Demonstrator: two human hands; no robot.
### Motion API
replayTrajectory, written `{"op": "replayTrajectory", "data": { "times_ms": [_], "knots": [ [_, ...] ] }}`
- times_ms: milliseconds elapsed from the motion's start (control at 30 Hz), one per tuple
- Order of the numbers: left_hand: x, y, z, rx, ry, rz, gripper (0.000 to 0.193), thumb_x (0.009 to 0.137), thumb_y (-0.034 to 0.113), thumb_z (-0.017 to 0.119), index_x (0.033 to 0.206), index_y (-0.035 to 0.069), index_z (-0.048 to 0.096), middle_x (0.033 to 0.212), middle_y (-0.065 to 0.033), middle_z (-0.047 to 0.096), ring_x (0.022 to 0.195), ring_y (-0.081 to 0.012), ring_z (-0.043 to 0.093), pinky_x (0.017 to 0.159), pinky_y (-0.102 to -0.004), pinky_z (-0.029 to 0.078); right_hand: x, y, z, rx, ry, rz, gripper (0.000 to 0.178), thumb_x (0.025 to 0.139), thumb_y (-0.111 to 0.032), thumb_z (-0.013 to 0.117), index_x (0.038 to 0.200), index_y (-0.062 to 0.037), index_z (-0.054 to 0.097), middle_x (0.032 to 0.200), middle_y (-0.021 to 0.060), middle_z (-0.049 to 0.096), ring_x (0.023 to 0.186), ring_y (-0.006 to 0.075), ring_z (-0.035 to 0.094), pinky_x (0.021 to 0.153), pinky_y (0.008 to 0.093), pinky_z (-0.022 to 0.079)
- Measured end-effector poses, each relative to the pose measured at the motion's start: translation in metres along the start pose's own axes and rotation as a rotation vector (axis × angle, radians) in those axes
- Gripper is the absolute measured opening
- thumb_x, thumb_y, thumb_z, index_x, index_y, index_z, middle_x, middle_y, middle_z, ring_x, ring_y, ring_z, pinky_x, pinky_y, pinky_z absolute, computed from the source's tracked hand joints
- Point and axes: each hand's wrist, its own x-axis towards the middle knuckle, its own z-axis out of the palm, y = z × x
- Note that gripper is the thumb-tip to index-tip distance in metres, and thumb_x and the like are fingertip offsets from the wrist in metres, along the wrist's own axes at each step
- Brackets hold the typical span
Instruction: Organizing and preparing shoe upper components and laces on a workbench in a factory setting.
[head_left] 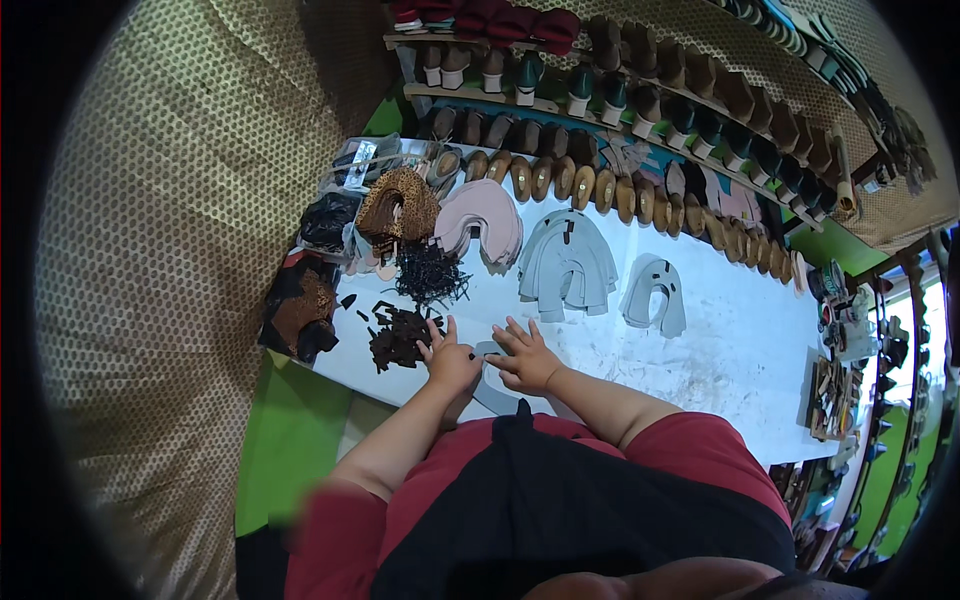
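My left hand (452,362) is over the near edge of the white table, its fingers spread and a small dark piece (478,357) at its thumb tip. Whether the thumb presses on that piece, I cannot make out. Facing it, my right hand (527,360) has its fingers fanned out. Beneath both hands lies a curved grey cut piece (494,392), partly covered by them. Just left of my left hand is a heap of dark brown small pieces (397,338). Beyond it sits a tangle of thin black strips (430,274).
Grey U-shaped pieces stand in a larger stack (568,262) and a smaller stack (655,298) on the white table (740,330). Pink (480,222) and leopard-print pieces (398,208) lie farther left. A row of shoe lasts (605,190) and shelves of shoes (645,105) line the back.
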Motion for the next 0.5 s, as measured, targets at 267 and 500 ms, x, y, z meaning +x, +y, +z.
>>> {"op": "replayTrajectory", "data": {
  "times_ms": [267,500],
  "knots": [
    [0.001,-0.002,-0.002,-0.116,-0.008,0.208,0.016,0.079,0.031,0.07,0.083,0.019,0.08,0.162,-0.02,0.018,0.149,-0.0488,-0.004,0.11,-0.0727,-0.002,0.001,-0.001,-0.004,-0.044,-0.007,0.032,0.039,0.083,-0.03,0.059,0.12,-0.0275,0.069,0.156,0.015,0.032,0.149,0.0404,0.016,0.112,0.0705,0.014],
    [0.006,-0.012,0.008,-0.139,0.094,0.176,0.014,0.078,0.031,0.073,0.088,0.026,0.081,0.162,-0.0199,0.017,0.148,-0.0499,-0.003,0.112,-0.0697,-0.002,-0.002,0.0,-0.001,0.01,0.065,-0.013,0.034,0.082,-0.03,0.059,0.113,-0.0228,0.072,0.155,0.0152,0.033,0.148,0.04,0.018,0.113,0.0696,0.014]
  ]
}}
